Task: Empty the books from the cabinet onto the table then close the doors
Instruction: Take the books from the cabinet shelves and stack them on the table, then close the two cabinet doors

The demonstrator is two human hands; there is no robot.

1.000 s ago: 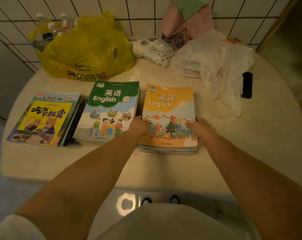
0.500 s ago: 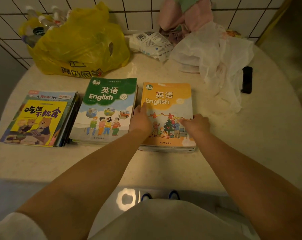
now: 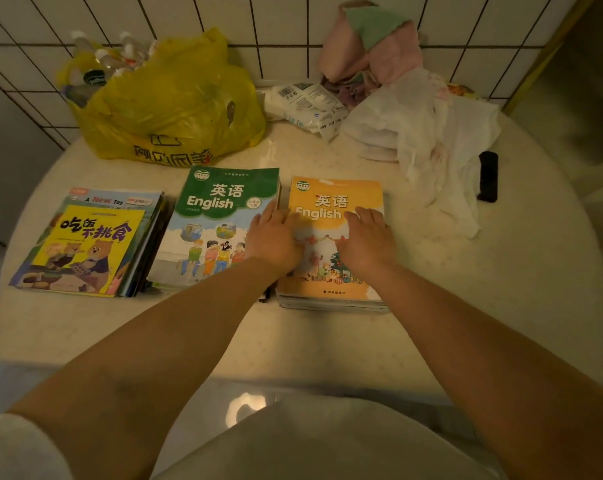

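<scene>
A: OK, head cam. Hands?
B: Both flat, palms down, fingers spread, gripping nothing. Left hand (image 3: 275, 237) sits on the left edge of the orange book (image 3: 331, 278), right hand (image 3: 369, 237) on its cover mid-right.
A: Orange book is where?
B: Top of a small stack on the table (image 3: 466, 289), front centre. Green book (image 3: 217, 216) tops a stack just beside it on the left; yellow book (image 3: 85, 247) tops a third stack further left.
A: Other stuff?
B: Yellow bag (image 3: 175, 109) at the back by the tiled wall, w/ bottles poking out. White cloth (image 3: 431, 133) back right, black object (image 3: 487, 176) beside it. Cabinet not in view.
</scene>
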